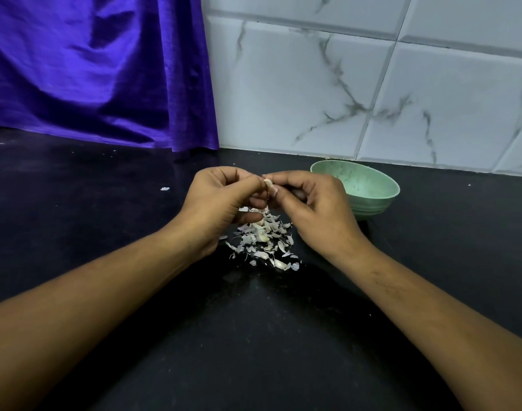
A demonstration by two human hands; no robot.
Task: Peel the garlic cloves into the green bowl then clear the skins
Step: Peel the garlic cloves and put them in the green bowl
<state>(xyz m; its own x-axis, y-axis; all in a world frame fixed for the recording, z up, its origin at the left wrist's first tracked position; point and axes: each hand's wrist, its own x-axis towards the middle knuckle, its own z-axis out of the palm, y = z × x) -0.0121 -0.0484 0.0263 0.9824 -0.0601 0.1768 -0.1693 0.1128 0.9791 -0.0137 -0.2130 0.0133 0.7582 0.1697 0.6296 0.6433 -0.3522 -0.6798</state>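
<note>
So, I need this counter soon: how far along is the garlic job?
Partway. A pile of skins lies on the counter, so several cloves look peeled. The left hand and right hand pinch one garlic clove, mid-peel. A few cloves seem to remain in the pile, and no skins are cleared. The green bowl hides its contents.

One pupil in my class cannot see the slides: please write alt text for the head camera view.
The left hand and right hand pinch a garlic clove above a pile of papery skins on a black counter. A green bowl stands beside the right hand, near a white tiled wall; purple cloth hangs at back left.
</note>
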